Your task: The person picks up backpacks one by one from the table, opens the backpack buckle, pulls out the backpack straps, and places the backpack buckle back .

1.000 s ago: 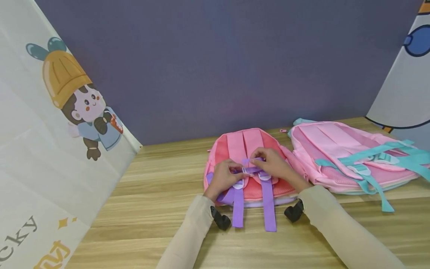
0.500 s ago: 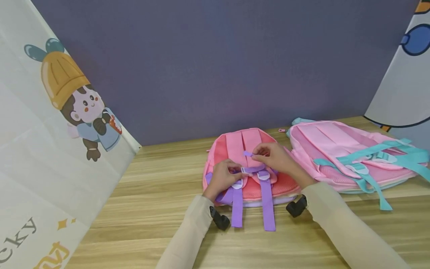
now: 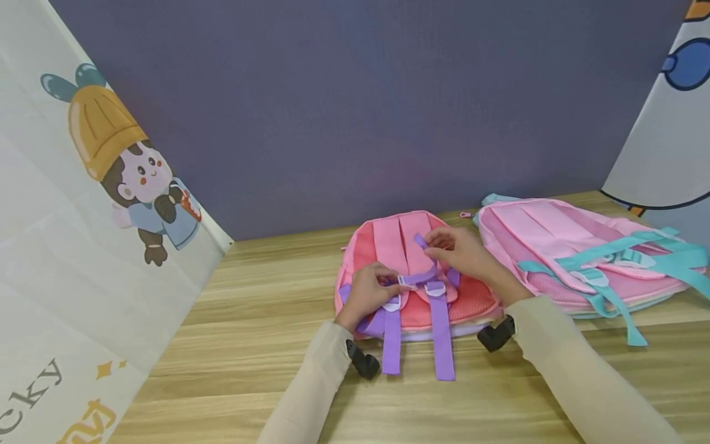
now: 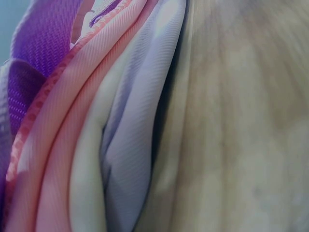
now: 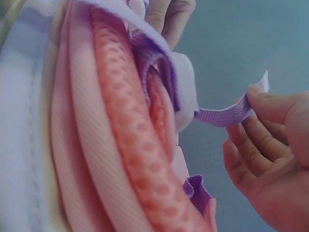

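A coral-pink backpack lies on the wooden table with its shoulder-strap side up. My left hand pinches a small white buckle near its middle. Threaded at that buckle is a narrow purple strap, whose loose end my right hand pinches between thumb and fingers. In the head view, my right hand stands above the backpack's right side, and the strap end sticks up past the fingertips. Two wider purple straps hang from white adjusters over the front edge. The left wrist view shows the backpack's side but no hand.
A light-pink backpack with teal straps lies close on the right. Behind both stands a dark blue-grey panel. A white printed panel borders the table on the left.
My right hand has moved up and to the right with the strap end, drawing out more strap from the buckle. My left hand has stayed at the buckle.
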Demonstrator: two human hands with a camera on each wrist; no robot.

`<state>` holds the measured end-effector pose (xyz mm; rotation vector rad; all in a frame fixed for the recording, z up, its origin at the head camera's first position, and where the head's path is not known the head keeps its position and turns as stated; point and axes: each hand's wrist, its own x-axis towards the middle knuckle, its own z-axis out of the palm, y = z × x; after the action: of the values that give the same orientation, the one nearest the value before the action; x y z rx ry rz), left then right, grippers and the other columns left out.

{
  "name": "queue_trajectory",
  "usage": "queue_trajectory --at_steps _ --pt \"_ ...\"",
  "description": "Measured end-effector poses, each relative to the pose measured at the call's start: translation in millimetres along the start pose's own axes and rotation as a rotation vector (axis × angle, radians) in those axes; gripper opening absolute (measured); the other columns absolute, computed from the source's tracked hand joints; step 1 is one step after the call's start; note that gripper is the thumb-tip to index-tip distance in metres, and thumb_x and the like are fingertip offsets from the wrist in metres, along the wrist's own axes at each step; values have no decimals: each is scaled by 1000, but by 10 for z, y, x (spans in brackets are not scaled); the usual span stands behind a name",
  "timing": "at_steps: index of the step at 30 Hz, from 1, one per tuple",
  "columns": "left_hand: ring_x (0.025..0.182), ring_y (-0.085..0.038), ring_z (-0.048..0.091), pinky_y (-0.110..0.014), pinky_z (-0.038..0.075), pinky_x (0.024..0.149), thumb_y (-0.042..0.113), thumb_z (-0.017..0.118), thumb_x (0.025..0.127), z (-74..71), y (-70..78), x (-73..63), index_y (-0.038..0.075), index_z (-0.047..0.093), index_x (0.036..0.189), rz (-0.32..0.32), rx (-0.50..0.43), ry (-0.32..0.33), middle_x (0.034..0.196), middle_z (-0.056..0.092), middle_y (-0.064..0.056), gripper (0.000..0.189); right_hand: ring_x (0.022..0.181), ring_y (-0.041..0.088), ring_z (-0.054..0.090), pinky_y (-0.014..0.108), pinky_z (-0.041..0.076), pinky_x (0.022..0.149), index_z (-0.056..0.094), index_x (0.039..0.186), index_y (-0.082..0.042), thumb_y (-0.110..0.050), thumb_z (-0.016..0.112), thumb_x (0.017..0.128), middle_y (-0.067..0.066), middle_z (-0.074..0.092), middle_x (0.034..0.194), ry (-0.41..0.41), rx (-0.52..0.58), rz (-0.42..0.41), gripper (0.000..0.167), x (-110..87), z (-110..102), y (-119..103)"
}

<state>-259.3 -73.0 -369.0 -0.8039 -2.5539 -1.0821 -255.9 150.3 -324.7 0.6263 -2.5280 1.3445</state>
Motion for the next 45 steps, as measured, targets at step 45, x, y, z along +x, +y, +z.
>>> queue_trajectory --at_steps 45 --pt "75 -17 62 -17 44 66 23 81 74 -2 -15 1 6 77 88 -12 -17 -2 83 68 -4 22 70 10 62 26 55 69 68 96 -10 -19 58 95 -7 64 73 -58 332 140 14 -73 -489 138"
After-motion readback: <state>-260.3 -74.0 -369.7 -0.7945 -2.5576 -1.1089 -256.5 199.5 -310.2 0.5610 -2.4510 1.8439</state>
